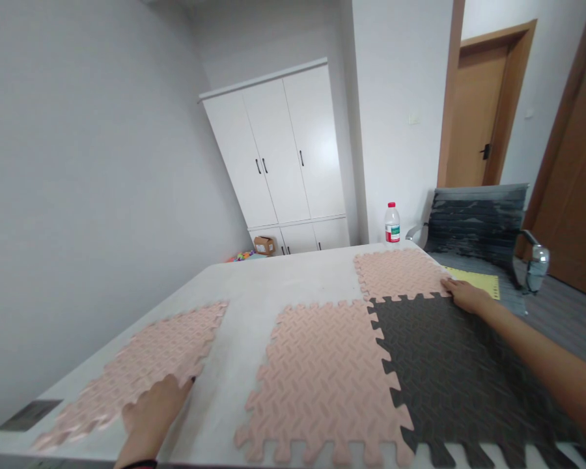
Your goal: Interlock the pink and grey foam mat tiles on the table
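At lower left, my left hand (157, 407) is closed at the near right edge of a separate pink foam mat tile (151, 348); part of its fingers is hidden. My right hand (465, 295) reaches across to the right side, fingers together on the corner where a far pink foam tile (400, 273) meets a dark grey foam tile (449, 365). Their toothed edges lie against each other. A nearer pink tile (325, 371) borders the grey one along its left side. The textured sides face up.
The tiles lie on a white table (273, 277). A bottle with a red cap (392, 225) stands at the far right corner. To the right is a grey chair (473, 225) with a yellow sheet (476, 281). Behind stand a white cabinet (283, 150) and a cardboard box (264, 245).
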A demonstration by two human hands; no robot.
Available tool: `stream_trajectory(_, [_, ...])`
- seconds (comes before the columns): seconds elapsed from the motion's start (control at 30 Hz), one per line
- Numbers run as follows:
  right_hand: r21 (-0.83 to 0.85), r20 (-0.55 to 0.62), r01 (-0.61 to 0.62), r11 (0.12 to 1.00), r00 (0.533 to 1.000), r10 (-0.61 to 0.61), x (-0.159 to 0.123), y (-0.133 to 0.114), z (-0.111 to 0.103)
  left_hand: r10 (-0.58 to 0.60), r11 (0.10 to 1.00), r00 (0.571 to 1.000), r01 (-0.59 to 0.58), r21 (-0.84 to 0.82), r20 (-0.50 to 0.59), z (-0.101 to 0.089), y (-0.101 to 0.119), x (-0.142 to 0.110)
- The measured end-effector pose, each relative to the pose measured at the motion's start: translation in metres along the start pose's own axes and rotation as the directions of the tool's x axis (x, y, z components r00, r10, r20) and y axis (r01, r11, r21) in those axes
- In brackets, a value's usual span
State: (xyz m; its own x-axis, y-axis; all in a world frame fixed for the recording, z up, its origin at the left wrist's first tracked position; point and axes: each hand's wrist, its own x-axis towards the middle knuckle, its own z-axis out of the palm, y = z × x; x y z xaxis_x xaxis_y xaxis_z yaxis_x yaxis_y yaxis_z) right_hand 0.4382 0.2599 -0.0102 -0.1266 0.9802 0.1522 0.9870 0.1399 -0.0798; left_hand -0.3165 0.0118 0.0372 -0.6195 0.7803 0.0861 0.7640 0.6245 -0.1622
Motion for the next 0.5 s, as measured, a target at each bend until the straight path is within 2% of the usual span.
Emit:
stream_trajectory(0.13, [-0.005,0.036,-0.016,1.000,0.999,0.016,0.000,0.002,0.002,0.002,1.000,1.000,-0.002,0.016,-0.017,-0.009,0.008,0.002])
stream_trajectory(0.27, [0.006,0.040,-0.034,0.999,0.999,0.033,-0.002,-0.002,-0.001,0.010,0.989,0.998,-0.020,-0.147,-0.068,-0.035,0.012,0.011])
stream_trajectory(0.4, [0.015,0.037,-0.038,0.999,0.999,0.038,-0.005,-0.006,-0.005,-0.081,0.922,0.963,-0.026,-0.386,-0.257,-0.072,0.031,0.023])
stream_trajectory(0.5, [0.013,0.031,-0.037,0.999,0.999,0.037,-0.007,-0.008,-0.006,-0.044,0.819,0.931,-0.173,-0.547,-0.361,-0.095,0.063,0.031])
